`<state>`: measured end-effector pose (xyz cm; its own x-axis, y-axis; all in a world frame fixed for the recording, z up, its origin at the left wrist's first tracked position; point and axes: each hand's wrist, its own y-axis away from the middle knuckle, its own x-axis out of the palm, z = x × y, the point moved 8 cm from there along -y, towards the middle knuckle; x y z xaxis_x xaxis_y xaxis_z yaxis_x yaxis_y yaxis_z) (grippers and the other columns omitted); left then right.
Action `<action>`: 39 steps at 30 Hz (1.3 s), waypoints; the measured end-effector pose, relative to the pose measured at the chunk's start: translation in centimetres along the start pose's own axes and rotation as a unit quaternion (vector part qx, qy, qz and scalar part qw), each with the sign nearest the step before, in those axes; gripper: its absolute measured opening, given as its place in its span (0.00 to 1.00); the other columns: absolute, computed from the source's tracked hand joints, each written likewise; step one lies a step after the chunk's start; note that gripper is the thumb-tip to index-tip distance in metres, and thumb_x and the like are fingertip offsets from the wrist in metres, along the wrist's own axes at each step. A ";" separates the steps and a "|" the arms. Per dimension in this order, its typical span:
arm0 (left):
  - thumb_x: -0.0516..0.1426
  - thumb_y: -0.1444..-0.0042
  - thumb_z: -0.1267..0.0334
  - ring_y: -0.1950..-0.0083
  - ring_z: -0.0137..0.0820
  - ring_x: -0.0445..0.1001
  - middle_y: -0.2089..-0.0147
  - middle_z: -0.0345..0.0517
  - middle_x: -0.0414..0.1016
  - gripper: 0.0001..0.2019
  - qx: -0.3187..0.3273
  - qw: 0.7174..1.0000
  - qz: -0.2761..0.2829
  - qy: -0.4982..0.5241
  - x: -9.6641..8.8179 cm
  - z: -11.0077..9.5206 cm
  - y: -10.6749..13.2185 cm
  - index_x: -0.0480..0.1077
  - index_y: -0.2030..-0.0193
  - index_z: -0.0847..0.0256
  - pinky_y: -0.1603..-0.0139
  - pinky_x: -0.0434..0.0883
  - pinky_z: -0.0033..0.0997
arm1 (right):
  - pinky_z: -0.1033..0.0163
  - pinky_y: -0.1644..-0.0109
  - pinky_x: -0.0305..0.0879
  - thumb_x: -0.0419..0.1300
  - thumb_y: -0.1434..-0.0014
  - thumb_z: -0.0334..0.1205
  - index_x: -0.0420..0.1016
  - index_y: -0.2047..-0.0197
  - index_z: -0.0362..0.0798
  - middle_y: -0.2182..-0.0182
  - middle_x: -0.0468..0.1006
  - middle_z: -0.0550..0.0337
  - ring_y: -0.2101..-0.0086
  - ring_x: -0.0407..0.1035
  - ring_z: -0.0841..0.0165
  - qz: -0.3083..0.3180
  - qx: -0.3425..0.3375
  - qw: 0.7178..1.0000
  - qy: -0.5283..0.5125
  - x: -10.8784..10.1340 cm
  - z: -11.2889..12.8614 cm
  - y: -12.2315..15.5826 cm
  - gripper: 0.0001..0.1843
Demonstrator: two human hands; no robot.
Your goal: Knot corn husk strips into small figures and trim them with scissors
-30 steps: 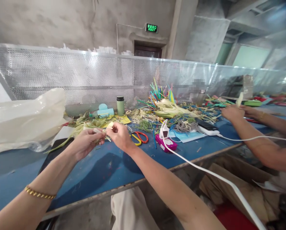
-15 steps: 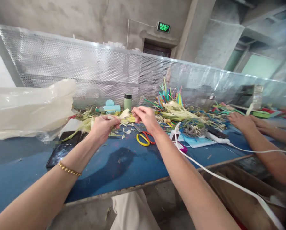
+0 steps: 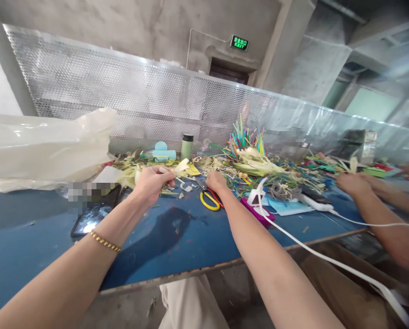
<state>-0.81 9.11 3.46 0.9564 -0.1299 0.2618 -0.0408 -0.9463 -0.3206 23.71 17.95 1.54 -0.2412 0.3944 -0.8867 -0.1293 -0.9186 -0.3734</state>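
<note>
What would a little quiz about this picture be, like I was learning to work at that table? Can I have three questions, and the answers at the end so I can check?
1. Pick one. What is the person's left hand holding?
A) the phone
B) a pale strip
C) the green bottle

2. True or false: the gold bracelet is on the person's left wrist.

3. Which of the person's hands is nearer the scissors on the blue table?

Key:
1. B
2. True
3. The right hand
</note>
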 end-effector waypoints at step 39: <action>0.69 0.63 0.69 0.71 0.31 0.77 0.74 0.50 0.79 0.08 -0.096 0.990 0.095 -0.049 1.2 1.3 0.6 0.76 0.76 0.69 0.64 0.71 0.30 | 0.68 0.74 0.54 0.61 0.48 0.35 0.74 0.67 0.44 0.80 0.72 0.64 0.80 0.62 0.74 0.106 -0.293 0.909 -0.277 -5.2 10.5 7.1 0.05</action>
<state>0.64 8.75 2.39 0.9492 -0.2902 0.1216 -0.2676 -0.9478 -0.1734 13.95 9.63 6.35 -0.6686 0.0095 -0.7435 0.4721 -0.7671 -0.4343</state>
